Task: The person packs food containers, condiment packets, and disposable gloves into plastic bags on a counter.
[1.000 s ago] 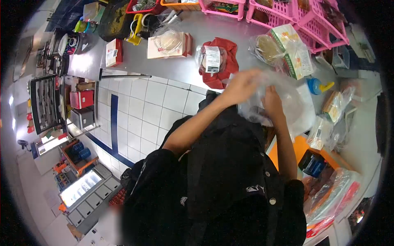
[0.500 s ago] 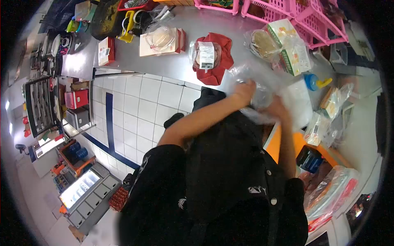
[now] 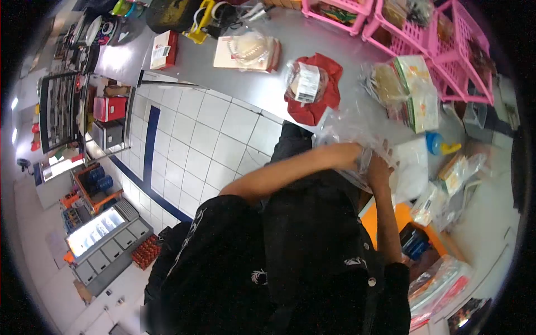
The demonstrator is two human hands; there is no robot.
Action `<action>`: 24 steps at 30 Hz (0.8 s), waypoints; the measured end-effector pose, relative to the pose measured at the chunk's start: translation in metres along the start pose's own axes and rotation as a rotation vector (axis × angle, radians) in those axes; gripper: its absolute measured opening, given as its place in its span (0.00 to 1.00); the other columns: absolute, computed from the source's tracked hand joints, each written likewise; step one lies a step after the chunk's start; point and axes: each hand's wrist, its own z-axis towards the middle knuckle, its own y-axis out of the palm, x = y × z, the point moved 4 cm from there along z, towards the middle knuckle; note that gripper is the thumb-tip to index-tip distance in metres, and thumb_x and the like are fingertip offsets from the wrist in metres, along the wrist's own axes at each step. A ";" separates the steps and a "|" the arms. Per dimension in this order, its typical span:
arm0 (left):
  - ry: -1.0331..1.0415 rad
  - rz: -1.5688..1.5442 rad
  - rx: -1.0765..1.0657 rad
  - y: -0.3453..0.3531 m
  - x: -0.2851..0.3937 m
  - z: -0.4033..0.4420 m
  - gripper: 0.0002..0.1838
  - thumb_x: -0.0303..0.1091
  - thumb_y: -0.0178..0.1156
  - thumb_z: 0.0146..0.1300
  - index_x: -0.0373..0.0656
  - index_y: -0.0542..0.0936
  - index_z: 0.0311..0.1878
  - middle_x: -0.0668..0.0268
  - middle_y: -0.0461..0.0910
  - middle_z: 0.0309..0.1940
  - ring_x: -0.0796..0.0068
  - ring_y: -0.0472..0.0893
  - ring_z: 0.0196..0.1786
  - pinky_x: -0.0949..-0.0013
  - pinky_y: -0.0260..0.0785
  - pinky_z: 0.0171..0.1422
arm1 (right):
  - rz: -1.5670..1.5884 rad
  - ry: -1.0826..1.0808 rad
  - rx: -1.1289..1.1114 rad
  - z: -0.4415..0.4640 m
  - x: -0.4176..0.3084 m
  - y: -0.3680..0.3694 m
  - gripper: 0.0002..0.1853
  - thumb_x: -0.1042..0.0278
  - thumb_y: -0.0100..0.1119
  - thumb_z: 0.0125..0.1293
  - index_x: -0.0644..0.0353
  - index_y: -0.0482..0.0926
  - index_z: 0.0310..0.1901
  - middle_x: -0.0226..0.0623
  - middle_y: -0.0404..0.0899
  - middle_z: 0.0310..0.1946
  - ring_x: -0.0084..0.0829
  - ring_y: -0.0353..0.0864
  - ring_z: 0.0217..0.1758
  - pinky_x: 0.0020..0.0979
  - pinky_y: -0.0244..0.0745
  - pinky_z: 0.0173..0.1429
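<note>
A clear crinkled plastic bag [image 3: 338,131] is spread between my hands at the front edge of the metal counter. My left hand [image 3: 353,156] is closed on the bag, partly covered by the film. Close beside it, my right hand [image 3: 379,168] touches the bag with its fingers stretched apart. Something clear and stiff-looking shows between the hands, too blurred to name. Just beyond lies a labelled clear round pack [image 3: 308,82] on a red cloth [image 3: 330,68]. To the right of my right hand is a white sheet-like stack [image 3: 412,170].
Boxes with a clear food pack [image 3: 251,46] stand at the back left, near a yellow tape dispenser [image 3: 200,25]. Pink baskets [image 3: 460,84] line the back right. A blue bottle with a yellow spout [image 3: 434,144] and bagged packets [image 3: 452,173] lie at right. An orange drawer [image 3: 399,220] sits below.
My hands have drawn closer together over the bag. My right hand's fingers have spread out. The view has shifted, so the counter items sit farther right and lower.
</note>
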 end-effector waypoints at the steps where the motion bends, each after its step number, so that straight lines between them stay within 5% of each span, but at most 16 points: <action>1: 0.008 -0.128 0.060 -0.028 0.039 -0.016 0.32 0.39 0.75 0.53 0.44 0.77 0.63 0.54 0.74 0.65 0.55 0.73 0.68 0.57 0.68 0.71 | -0.048 -0.019 -0.011 0.005 0.000 -0.002 0.54 0.43 0.68 0.59 0.38 0.44 0.81 0.45 0.39 0.82 0.60 0.43 0.82 0.74 0.49 0.73; 2: 0.012 -0.128 0.075 -0.045 0.056 -0.034 0.32 0.39 0.75 0.53 0.44 0.77 0.63 0.54 0.74 0.65 0.55 0.73 0.68 0.57 0.68 0.71 | -0.058 -0.023 -0.002 0.008 0.002 -0.004 0.54 0.43 0.68 0.59 0.38 0.44 0.81 0.45 0.39 0.82 0.60 0.43 0.82 0.74 0.49 0.73; 4: -0.012 -0.198 0.524 -0.095 0.064 -0.075 0.28 0.41 0.74 0.53 0.40 0.78 0.56 0.50 0.78 0.53 0.49 0.78 0.56 0.55 0.72 0.61 | -0.074 -0.161 -0.151 0.023 0.005 -0.003 0.49 0.42 0.69 0.58 0.43 0.54 0.78 0.48 0.56 0.76 0.56 0.57 0.77 0.69 0.59 0.70; 6: -0.054 0.013 0.960 -0.143 0.040 -0.110 0.31 0.40 0.75 0.52 0.39 0.76 0.58 0.52 0.77 0.51 0.53 0.79 0.52 0.56 0.74 0.57 | -0.096 -0.279 -0.369 0.043 0.010 0.000 0.44 0.42 0.71 0.56 0.49 0.67 0.73 0.48 0.73 0.67 0.52 0.72 0.69 0.63 0.67 0.66; 8: -0.339 -0.227 1.275 -0.170 -0.006 -0.150 0.39 0.41 0.78 0.51 0.38 0.71 0.63 0.54 0.76 0.54 0.59 0.78 0.51 0.59 0.74 0.55 | 0.151 -0.681 -0.447 0.023 -0.012 -0.068 0.31 0.49 0.68 0.63 0.59 0.77 0.63 0.46 0.83 0.54 0.42 0.83 0.57 0.49 0.75 0.61; 9: -0.407 -0.207 1.327 -0.181 -0.034 -0.169 0.41 0.41 0.79 0.51 0.38 0.69 0.65 0.54 0.75 0.55 0.62 0.78 0.52 0.60 0.74 0.54 | 0.135 -0.694 -0.443 0.015 -0.029 -0.110 0.31 0.49 0.68 0.63 0.59 0.77 0.63 0.46 0.83 0.54 0.42 0.83 0.57 0.49 0.75 0.61; 10: -0.471 -0.187 1.375 -0.194 -0.065 -0.185 0.44 0.41 0.79 0.51 0.37 0.66 0.67 0.54 0.74 0.56 0.64 0.78 0.52 0.61 0.74 0.54 | 0.350 -0.761 -0.673 0.003 -0.055 -0.153 0.27 0.52 0.65 0.67 0.61 0.77 0.62 0.45 0.83 0.53 0.37 0.83 0.55 0.42 0.76 0.59; 11: -0.456 -0.291 1.412 -0.206 -0.087 -0.198 0.44 0.43 0.77 0.53 0.35 0.66 0.67 0.54 0.73 0.58 0.64 0.78 0.51 0.62 0.74 0.52 | 0.569 -0.814 -0.906 -0.010 -0.081 -0.186 0.23 0.56 0.62 0.71 0.63 0.78 0.60 0.43 0.83 0.52 0.32 0.83 0.54 0.36 0.78 0.57; 13: -0.433 -0.393 1.461 -0.231 -0.118 -0.205 0.44 0.45 0.76 0.56 0.34 0.65 0.68 0.54 0.72 0.59 0.65 0.78 0.50 0.62 0.75 0.50 | 1.059 -0.951 -0.751 -0.010 -0.126 -0.239 0.22 0.59 0.58 0.74 0.63 0.76 0.63 0.40 0.82 0.52 0.26 0.82 0.52 0.30 0.78 0.56; 16: -0.524 -0.647 1.465 -0.261 -0.157 -0.200 0.41 0.49 0.72 0.60 0.33 0.65 0.68 0.54 0.74 0.56 0.67 0.78 0.49 0.65 0.75 0.47 | 1.492 -0.665 -0.321 0.073 -0.206 -0.250 0.24 0.59 0.55 0.77 0.65 0.70 0.67 0.43 0.77 0.60 0.32 0.78 0.62 0.33 0.76 0.65; 19: -0.485 -1.033 0.987 -0.277 -0.186 -0.171 0.40 0.50 0.66 0.65 0.32 0.65 0.71 0.57 0.80 0.46 0.71 0.81 0.42 0.71 0.75 0.38 | 1.238 -0.588 -0.246 0.173 -0.287 -0.213 0.29 0.52 0.61 0.73 0.63 0.71 0.67 0.45 0.73 0.64 0.35 0.78 0.61 0.38 0.76 0.64; 22: -0.413 -0.729 1.081 -0.282 -0.178 -0.145 0.37 0.49 0.65 0.67 0.31 0.68 0.69 0.59 0.81 0.46 0.74 0.81 0.37 0.72 0.74 0.34 | 1.177 -0.300 -0.214 0.168 -0.326 -0.223 0.29 0.51 0.62 0.71 0.62 0.72 0.66 0.45 0.75 0.62 0.37 0.81 0.57 0.40 0.78 0.61; 24: -0.323 -0.883 1.024 -0.288 -0.168 -0.148 0.35 0.48 0.68 0.64 0.36 0.70 0.67 0.59 0.81 0.46 0.75 0.81 0.39 0.70 0.75 0.39 | 1.425 -0.382 -0.370 0.191 -0.311 -0.223 0.28 0.50 0.63 0.70 0.63 0.73 0.63 0.45 0.78 0.58 0.37 0.83 0.55 0.40 0.80 0.58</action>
